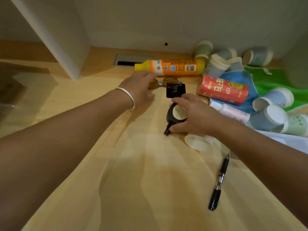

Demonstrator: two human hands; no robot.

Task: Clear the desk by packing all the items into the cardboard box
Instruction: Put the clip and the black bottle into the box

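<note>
My left hand (138,87), a silver bangle on its wrist, reaches to the back of the desk with its fingers spread. Its fingertips touch the left lens of amber sunglasses (164,82), just below a lying yellow-and-orange bottle (173,67). My right hand (193,114) curves around a round black bottle with a cream label (176,112), thumb at its capped neck and forefinger at its far side. The bottle lies on the wooden desk (133,172). A black square item (175,91) lies between both hands. At the far left a blurred brown shape (10,87) may be the cardboard box.
A black pen (218,182) lies near right, and a clear plastic cup (198,142) lies under my right forearm. At the right are a red can (223,90), a pink bottle (233,112), several paper cups (216,64) and blue and green cloth (273,79). A white partition (55,35) stands back left.
</note>
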